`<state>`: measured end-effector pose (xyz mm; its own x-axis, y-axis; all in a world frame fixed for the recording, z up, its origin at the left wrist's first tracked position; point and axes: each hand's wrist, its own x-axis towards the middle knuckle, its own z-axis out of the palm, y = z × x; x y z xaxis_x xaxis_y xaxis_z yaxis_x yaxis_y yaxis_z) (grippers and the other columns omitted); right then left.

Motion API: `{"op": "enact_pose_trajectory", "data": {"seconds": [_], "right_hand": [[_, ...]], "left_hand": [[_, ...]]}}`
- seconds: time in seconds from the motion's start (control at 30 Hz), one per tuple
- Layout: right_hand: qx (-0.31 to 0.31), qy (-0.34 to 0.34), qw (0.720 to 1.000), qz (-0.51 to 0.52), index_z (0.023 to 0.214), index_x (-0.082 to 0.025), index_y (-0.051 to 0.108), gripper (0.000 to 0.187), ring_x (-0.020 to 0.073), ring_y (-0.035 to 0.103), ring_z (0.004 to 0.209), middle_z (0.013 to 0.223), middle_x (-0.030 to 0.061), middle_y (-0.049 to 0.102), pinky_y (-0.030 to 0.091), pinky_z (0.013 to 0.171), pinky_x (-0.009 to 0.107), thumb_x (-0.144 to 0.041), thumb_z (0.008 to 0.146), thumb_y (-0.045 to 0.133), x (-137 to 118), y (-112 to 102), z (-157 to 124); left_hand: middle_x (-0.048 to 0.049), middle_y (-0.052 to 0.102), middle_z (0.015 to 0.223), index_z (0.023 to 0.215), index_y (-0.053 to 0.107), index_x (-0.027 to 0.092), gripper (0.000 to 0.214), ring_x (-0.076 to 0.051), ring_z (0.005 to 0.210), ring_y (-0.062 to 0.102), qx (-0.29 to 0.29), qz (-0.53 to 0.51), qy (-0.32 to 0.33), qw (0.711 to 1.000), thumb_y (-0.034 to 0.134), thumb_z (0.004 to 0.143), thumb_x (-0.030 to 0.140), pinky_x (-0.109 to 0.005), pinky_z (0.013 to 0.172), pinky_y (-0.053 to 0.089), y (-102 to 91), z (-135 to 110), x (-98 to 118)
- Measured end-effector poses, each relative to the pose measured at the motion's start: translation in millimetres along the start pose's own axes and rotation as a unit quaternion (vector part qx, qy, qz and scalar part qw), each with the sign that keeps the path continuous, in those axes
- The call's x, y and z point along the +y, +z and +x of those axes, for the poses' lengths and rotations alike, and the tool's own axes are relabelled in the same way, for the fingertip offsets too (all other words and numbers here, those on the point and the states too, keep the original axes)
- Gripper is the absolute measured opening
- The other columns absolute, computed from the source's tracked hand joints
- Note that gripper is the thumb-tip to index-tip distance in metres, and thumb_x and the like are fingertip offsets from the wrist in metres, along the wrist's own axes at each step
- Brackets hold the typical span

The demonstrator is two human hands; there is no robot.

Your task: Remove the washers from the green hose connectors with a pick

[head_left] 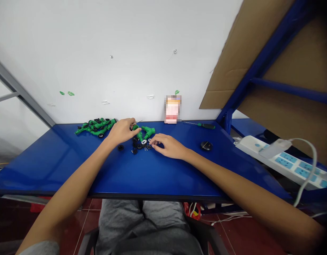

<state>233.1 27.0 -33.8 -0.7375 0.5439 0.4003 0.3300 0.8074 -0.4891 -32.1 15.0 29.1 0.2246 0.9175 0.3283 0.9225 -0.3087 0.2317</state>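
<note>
Left hand (pixel 124 130) pinching a thin rod (pixel 138 123) near the surface's (pixel 153 177) back edge; right hand (pixel 168 146) beside white rings (pixel 144 141), its grip I can't tell!

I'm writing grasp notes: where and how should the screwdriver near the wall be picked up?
Probably by the thick handle, from above and the near side: the screwdriver lies flat, thin shaft pointing left, with the wall behind.

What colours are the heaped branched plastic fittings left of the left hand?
The branched plastic fittings are green and black, clearest in head view.
</note>
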Motion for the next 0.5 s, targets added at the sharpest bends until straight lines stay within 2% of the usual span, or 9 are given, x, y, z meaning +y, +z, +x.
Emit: {"op": "enact_pose_trajectory", "data": {"seconds": [0.17, 0.27, 0.4, 0.5], "right_hand": [[-0.004, -0.004, 1.0, -0.009, 0.109, -0.023, 0.072, 0.016, 0.0213, 0.07, 0.095, 0.103, 0.0064, 0.074, 0.056, 0.089, 0.039, -0.017, 0.101, 0.059, 1, 0, 0], [-0.006, -0.007, 1.0, -0.011, 0.109, -0.023, 0.072, 0.016, 0.0219, 0.07, 0.096, 0.103, 0.0061, 0.074, 0.056, 0.09, 0.039, -0.017, 0.101, 0.058, 1, 0, 0], [-0.01, -0.007, 1.0, -0.015, 0.11, -0.023, 0.071, 0.017, 0.0223, 0.069, 0.098, 0.104, 0.006, 0.074, 0.056, 0.09, 0.04, -0.018, 0.102, 0.058, 2, 1, 0], [-0.011, -0.008, 1.0, -0.016, 0.11, -0.023, 0.071, 0.016, 0.0223, 0.069, 0.098, 0.104, 0.0061, 0.074, 0.055, 0.09, 0.04, -0.018, 0.102, 0.058, 3, 1, 0]], "left_hand": [[-0.0132, 0.08, 0.109, 0.107, 0.076, 0.018, 0.035, -0.03, 0.097, 0.071, -0.029, -0.003, 0.001, 1.0, 0.055, 0.098, 0.045, -0.037, 0.082, 0.05, 5.3, 3, -7], [-0.0124, 0.081, 0.111, 0.113, 0.078, 0.018, 0.037, -0.03, 0.098, 0.072, -0.038, -0.024, 0.004, 0.999, 0.055, 0.097, 0.043, -0.038, 0.085, 0.051, 5.6, 4, -11], [-0.011, 0.082, 0.103, 0.108, 0.08, 0.018, 0.036, -0.026, 0.084, 0.071, -0.053, -0.033, 0.003, 0.998, 0.056, 0.096, 0.042, -0.037, 0.079, 0.051, 4.7, 5, -15], [-0.0106, 0.082, 0.104, 0.104, 0.08, 0.018, 0.035, -0.026, 0.084, 0.071, -0.066, -0.027, 0.004, 0.997, 0.056, 0.095, 0.041, -0.037, 0.078, 0.051, 4.5, 6, -18]]}}
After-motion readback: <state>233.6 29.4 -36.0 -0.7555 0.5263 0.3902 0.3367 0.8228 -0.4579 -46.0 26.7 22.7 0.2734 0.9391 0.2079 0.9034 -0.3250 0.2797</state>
